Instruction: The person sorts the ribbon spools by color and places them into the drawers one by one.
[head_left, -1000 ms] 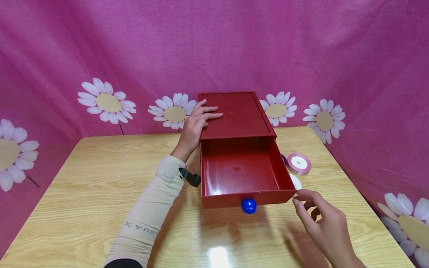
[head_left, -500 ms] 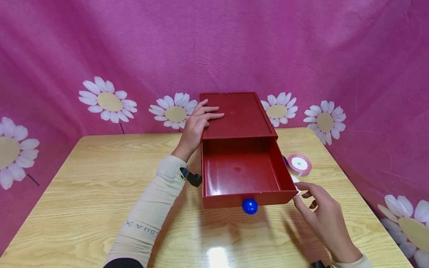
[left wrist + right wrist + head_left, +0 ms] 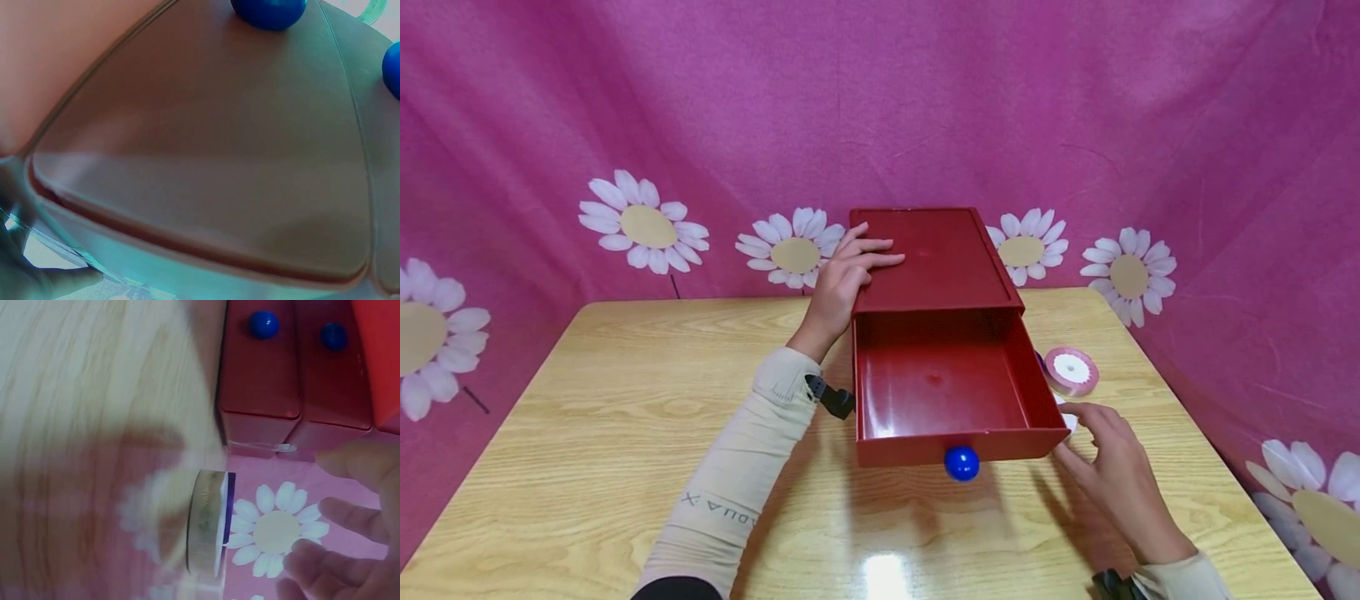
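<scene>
A red plastic drawer unit [image 3: 928, 258] stands on the table, its top drawer [image 3: 940, 383] pulled out with nothing in it. The drawer has a round blue knob [image 3: 962, 463] on its front. My left hand [image 3: 837, 292] rests on the unit's top left edge, fingers spread over the lid. By the drawer's front right corner is my right hand [image 3: 1112, 475], thumb and fingers apart, next to a mostly hidden white-faced spool [image 3: 1069, 421]. In the right wrist view, the right hand's fingers [image 3: 353, 522] hold nothing, and a ribbon spool [image 3: 206, 525] lies on the table, apart from them.
A pink ribbon spool [image 3: 1072, 372] lies right of the drawer, with a dark purple thing [image 3: 1041, 362] partly behind the drawer wall. Lower shut drawers [image 3: 259, 375] with blue knobs show in the right wrist view. A pink flowered cloth [image 3: 917, 100] hangs behind the wooden table [image 3: 647, 417].
My right hand has moved slightly forward and left beside the drawer's corner, towards the white-faced spool. My left hand stays on the unit, and the drawer stays pulled out.
</scene>
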A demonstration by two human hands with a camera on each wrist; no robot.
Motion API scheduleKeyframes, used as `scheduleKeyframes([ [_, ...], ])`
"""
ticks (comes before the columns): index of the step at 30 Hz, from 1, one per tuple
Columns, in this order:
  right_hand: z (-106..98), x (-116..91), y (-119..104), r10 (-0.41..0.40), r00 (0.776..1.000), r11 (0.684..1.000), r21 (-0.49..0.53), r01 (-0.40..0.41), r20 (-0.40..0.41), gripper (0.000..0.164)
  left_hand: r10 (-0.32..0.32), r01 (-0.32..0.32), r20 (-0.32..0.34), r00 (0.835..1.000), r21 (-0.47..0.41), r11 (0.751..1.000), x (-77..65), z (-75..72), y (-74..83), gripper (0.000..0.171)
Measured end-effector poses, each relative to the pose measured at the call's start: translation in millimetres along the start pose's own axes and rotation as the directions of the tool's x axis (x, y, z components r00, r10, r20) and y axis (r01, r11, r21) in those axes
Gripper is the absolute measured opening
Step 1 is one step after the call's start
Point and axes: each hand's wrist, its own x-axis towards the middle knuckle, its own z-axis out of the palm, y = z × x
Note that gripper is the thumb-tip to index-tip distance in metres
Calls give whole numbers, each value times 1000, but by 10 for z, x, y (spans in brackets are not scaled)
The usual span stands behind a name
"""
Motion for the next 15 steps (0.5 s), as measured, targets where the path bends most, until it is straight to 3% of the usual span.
scheduleKeyframes([
  [8,60,17,111,59,992,998,-10,-58,114,47,-27,27,11,1000,3,1000,2,4,-38,50],
  [15,126,52,203,43,988,999,-4,-43,146,49,18,-18,2,1000,-13,1000,-10,-6,29,48],
])
